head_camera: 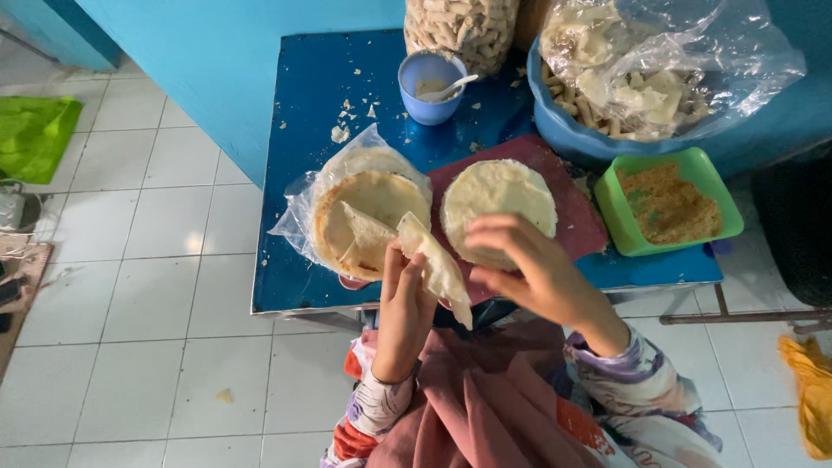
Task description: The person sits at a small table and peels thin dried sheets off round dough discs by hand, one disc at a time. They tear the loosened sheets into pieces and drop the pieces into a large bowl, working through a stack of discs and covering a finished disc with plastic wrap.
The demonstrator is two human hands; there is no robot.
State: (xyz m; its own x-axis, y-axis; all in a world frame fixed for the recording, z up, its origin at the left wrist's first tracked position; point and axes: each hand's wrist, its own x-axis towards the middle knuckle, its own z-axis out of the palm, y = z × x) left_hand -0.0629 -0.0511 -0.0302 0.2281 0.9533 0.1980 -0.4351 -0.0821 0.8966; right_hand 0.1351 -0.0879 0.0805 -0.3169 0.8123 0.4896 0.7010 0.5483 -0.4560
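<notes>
Spanning mid-frame, blue table, then wrapper stack in plastic, then round wrapper on maroon board, then left hand gripping folded wrapper at lower centre, right hand half-curled, touching it.

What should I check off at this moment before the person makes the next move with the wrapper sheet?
1. Folded wrapper sheet held: ok, the left hand grips it from below.
2. Right hand free: ok, it hovers over the sheet's right side, fingers spread; contact cannot tell.
3. Single round sheet laid flat on the dark red board: ok.
4. Stack of sheets within reach in its open plastic wrap: ok, one sheet on top is partly folded up.
5. Green tray of crumbs upright on the blue table: ok.
6. Blue cup with spoon upright: ok; contents cannot tell.
</notes>
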